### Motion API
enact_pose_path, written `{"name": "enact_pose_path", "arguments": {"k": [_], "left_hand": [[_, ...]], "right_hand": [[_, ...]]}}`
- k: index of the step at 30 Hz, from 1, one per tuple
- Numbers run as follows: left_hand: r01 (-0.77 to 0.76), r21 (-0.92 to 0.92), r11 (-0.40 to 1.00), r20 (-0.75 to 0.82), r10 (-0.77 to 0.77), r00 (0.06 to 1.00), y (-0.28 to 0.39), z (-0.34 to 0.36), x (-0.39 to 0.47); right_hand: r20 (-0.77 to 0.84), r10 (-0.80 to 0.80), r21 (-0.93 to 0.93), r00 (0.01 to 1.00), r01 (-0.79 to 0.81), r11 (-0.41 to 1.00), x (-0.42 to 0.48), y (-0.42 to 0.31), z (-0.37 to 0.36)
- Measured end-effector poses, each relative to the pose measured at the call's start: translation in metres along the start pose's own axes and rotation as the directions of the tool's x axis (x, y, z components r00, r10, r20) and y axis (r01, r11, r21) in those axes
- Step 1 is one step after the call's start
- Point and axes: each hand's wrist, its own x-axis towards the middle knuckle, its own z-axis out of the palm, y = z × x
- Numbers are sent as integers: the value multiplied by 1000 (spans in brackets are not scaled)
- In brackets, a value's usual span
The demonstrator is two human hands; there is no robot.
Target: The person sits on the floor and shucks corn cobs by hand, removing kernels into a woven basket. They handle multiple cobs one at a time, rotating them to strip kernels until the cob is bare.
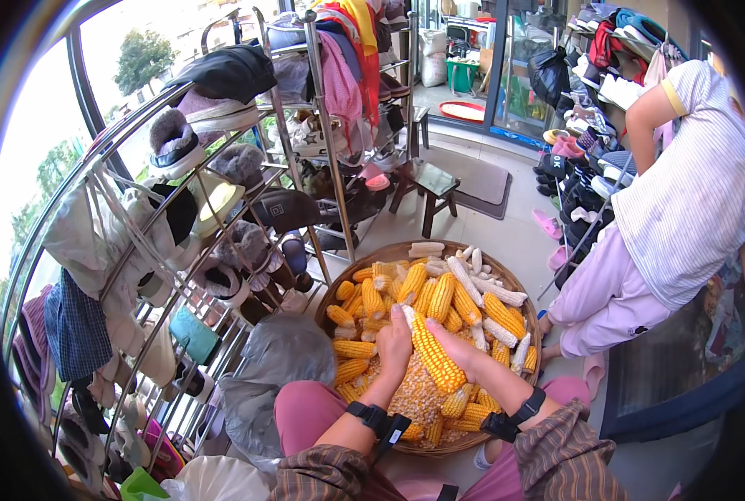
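Observation:
A yellow corn cob [436, 358] is held over a round woven basket [514, 282]. My right hand [459, 348] grips it along its right side. Closed around a pale stripped cob [408, 315] is my left hand [394, 344], which touches the upper end of the yellow cob. Under both hands, loose kernels [417, 394] lie in the middle of the basket. Whole yellow cobs [413, 282] and several bare white cobs [499, 292] are heaped about them, the bare ones mostly at the back and right.
Shoe racks [341, 188] crowded with shoes and cloths stand at the left. A grey plastic bag [285, 357] lies beside the basket. Behind it are a small stool [432, 178] and a doormat [494, 188]. Another person [679, 188] bends over shoes at the right.

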Motion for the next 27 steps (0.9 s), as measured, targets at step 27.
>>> {"name": "enact_pose_path", "arguments": {"k": [27], "left_hand": [[240,-501,831,322,-78,944,13,42,-25]], "right_hand": [[-339,-632,-446,697,473,760,28,1,-20]]}}
